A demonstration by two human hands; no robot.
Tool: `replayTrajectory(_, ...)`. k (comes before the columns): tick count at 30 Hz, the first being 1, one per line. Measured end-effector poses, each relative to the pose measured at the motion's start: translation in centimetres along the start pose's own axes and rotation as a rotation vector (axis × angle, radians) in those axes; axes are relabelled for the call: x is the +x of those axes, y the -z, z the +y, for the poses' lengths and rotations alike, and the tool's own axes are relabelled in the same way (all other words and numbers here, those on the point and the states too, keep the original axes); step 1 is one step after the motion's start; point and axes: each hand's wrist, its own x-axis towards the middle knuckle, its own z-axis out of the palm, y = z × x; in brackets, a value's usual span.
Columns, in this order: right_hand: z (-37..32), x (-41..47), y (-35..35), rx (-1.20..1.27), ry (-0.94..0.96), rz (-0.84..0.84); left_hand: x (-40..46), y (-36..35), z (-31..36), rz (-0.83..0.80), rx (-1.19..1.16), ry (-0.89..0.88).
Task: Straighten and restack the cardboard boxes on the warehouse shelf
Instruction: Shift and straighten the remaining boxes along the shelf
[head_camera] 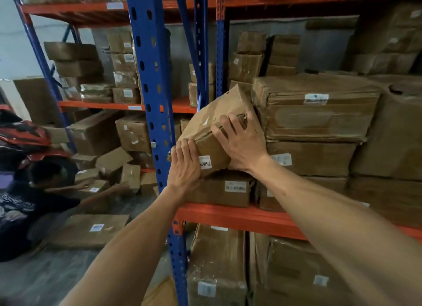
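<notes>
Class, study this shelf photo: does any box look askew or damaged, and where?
Yes. The small box held by both hands, left and right, sits tilted on a corner atop the flat box, not square with the stack beside it. Its cardboard is creased and its edges torn.

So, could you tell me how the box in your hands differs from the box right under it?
The held box is tilted, one corner raised; the lower box lies flat on the shelf. Both hands, left and right, grip the held box; nothing grips the lower one. Both are brown cardboard with white barcode labels.
</notes>
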Motion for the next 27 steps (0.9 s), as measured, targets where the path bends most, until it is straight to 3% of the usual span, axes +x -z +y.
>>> replayTrajectory(4,-1.3,-1.8,-1.1,0.092,-0.134,-0.139,-0.2,0.1,-0.2,-0.014,0.076,-0.084)
replayTrajectory(9,-5.9,-5.4,-4.2,0.26,-0.331,-0.199,-0.5,-1.3,-2.6,0.087,0.331,-0.39)
replayTrajectory(15,-6.4,-3.4,-5.6,0.226,-0.303,-0.277,1.3,-3.2,-3.1,-0.006,0.259,-0.316)
replayTrajectory(27,-6.4,-2.3,-6.0,0.261,-0.305,-0.39,1.7,-5.0,-2.7,0.046,0.26,-0.254)
